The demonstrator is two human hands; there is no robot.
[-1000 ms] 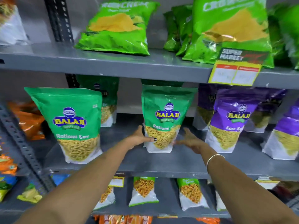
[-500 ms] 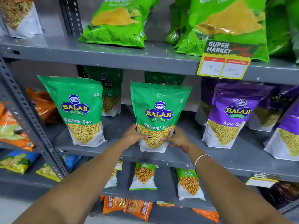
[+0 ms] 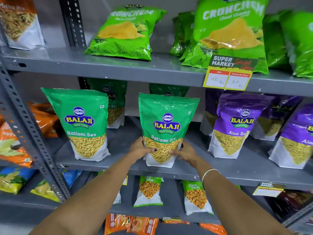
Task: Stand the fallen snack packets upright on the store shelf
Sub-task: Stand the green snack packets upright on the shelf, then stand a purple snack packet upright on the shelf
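head view | glossy green plastic Ratlami Sev pouch [image 3: 166, 126], flat-bottomed, upright at front edge of grey painted metal shelf [image 3: 122, 145] | left hand [image 3: 139, 149] and right hand [image 3: 183, 152] clasp its lower sides, thumbs pressed on its clear window | matching green pouch [image 3: 83, 122] stands apart to the left

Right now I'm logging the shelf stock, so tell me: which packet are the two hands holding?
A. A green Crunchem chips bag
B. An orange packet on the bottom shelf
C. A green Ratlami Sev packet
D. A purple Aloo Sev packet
C. The left hand and right hand grip the lower sides of the green Ratlami Sev packet, which stands upright at the front edge of the middle shelf.
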